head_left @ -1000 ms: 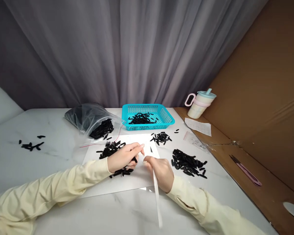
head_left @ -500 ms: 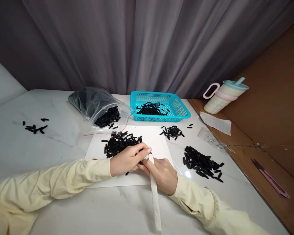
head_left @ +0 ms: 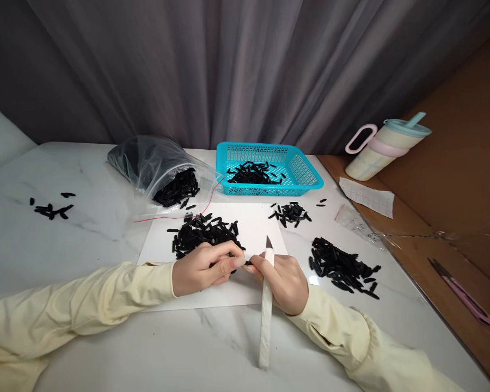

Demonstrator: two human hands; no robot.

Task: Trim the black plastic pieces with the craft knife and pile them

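White-handled pointed knife (head_left: 266,318) in our right hand (head_left: 283,279) has swung clear of our left hand (head_left: 206,269); both now pinch one slim black piece (head_left: 248,263), blade (head_left: 268,243) idle.

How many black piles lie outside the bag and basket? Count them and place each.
4: big pile on paper, partly behind left hand; small pile before basket; right pile past right hand; sparse pile far left. More may be hidden.
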